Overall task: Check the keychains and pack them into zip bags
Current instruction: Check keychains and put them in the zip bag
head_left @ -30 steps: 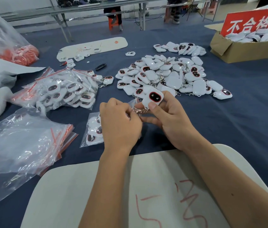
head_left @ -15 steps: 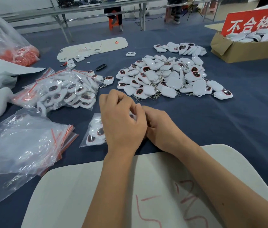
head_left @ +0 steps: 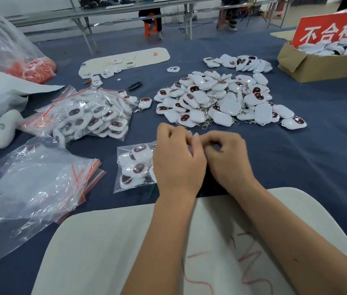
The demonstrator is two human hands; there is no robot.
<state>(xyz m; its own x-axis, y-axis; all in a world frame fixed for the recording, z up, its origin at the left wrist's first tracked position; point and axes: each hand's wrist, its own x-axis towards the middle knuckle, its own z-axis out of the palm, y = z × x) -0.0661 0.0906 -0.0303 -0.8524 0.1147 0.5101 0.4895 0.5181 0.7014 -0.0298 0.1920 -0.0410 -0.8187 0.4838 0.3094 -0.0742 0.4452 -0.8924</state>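
Packing workshop; heaped keychains [head_left: 217, 99], zip bags [head_left: 34, 186], reject carton [head_left: 321, 64], long worktables [head_left: 125, 9]

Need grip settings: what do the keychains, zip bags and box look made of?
Keychains: glossy white hard plastic, probably, with dark windows and metal-looking clips. Zip bags: thin clear crinkly plastic film, red seal strips. Box: brown corrugated cardboard, matte.

A loose heap of white keychains [head_left: 221, 99] with dark oval faces lies on the blue surface [head_left: 317, 156]. A clear zip bag [head_left: 134, 167] holding several keychains lies flat near it. Filled bags [head_left: 87, 116] and empty zip bags [head_left: 34, 184] lie left.
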